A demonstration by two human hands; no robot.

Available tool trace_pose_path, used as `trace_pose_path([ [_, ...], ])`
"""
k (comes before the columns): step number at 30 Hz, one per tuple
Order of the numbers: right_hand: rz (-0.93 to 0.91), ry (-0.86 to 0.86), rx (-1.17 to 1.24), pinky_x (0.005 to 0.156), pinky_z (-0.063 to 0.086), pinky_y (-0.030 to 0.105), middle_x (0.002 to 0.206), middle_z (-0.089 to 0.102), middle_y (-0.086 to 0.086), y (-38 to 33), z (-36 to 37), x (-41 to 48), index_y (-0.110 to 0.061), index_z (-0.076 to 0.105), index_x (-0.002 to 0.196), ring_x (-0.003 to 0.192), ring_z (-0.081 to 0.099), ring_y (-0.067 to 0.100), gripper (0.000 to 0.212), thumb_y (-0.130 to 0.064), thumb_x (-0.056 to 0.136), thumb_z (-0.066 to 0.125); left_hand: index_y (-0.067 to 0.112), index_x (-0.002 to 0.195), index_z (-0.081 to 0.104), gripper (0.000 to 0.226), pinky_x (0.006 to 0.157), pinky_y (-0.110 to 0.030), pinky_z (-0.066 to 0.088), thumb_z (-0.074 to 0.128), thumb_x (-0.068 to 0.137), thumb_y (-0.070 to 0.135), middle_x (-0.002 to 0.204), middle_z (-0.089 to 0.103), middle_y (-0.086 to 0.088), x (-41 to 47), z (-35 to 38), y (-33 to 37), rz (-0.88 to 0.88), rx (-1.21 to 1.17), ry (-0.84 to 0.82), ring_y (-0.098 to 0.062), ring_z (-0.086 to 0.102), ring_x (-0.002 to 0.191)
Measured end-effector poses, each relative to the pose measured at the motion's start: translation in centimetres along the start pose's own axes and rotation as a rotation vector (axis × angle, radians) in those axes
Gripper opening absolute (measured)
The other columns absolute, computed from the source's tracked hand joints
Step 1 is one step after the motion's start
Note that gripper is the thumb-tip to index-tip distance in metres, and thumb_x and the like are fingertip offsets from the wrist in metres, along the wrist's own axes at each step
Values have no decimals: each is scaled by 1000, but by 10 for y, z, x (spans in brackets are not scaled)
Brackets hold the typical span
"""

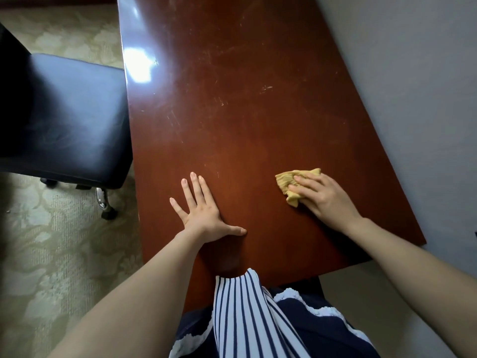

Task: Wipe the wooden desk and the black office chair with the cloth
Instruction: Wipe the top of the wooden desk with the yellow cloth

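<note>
Wooden desk [232, 112]: long reddish-brown top running from the near edge by the person's body to the far end, right side set against a grey wall [413, 86]. Surface glossy, with a bright glare patch at far left and fine scratches and scuffs scattered through the middle. Nothing stands on it but the hands and cloth, so the whole top is open to wiping.

Black office chair [64, 112]: at the left, just beside the desk's left edge, padded seat facing up, a chrome leg and caster showing below it on the patterned carpet [51, 254]. No hand near it; judged not yet in hand.

Person stands at the near end, striped garment [240, 319] hanging over the desk's near edge.

Left hand [204, 213]: flat on the desk near the near-left part, fingers straight and spread, thumb out to the right, holding nothing. Arm extended forward. Likely a brace to steady the body while the other arm works.

Right hand [325, 197]: near-right on the desk, palm down, fingers lying over the bunched cloth [294, 183] and pressing it to the wood; only slightly curved, not a closed grasp. Wrist low, forearm angled in from the right.

Cloth: yellow, crumpled, its left and far parts poking out beyond the fingertips. Step judged: desk wipe under way, near right portion.
</note>
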State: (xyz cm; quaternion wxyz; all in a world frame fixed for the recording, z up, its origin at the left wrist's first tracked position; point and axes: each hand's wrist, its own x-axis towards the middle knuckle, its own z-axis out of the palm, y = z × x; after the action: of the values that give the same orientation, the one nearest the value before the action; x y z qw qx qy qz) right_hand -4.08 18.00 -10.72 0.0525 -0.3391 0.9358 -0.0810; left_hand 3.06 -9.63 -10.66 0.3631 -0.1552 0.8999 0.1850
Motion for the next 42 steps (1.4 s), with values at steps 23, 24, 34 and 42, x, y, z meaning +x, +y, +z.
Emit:
trace_pose_path([
  [23,260,-101,106,116,5,50,155,28,-3,-101,25,161,-33,41,139,144,14,26,39,-29,100,39,11,107,-61,159,84,-57,-37,60,42,90,124,-64,-7,3,2,-1,-3,-2,-13,-29,-60,113],
  [24,208,-120,94,116,5,49,155,28,-4,-104,25,157,-34,41,140,144,14,26,39,-30,100,39,10,107,-62,159,83,-57,-37,60,42,90,124,-64,-7,3,2,-1,-6,-2,-15,-28,-61,112],
  [34,-56,-154,57,116,7,47,151,35,-6,-111,27,91,-34,45,138,143,20,22,40,-34,98,44,13,107,-62,160,82,-55,-36,58,36,92,123,-65,-4,1,2,0,-11,14,0,-25,-62,111],
  [42,119,-56,127,114,17,43,143,47,-6,-81,21,8,-32,57,129,138,33,21,37,-28,93,56,18,101,-65,160,88,-55,-33,56,27,95,115,-69,3,3,1,-2,-27,22,15,-19,-65,104],
])
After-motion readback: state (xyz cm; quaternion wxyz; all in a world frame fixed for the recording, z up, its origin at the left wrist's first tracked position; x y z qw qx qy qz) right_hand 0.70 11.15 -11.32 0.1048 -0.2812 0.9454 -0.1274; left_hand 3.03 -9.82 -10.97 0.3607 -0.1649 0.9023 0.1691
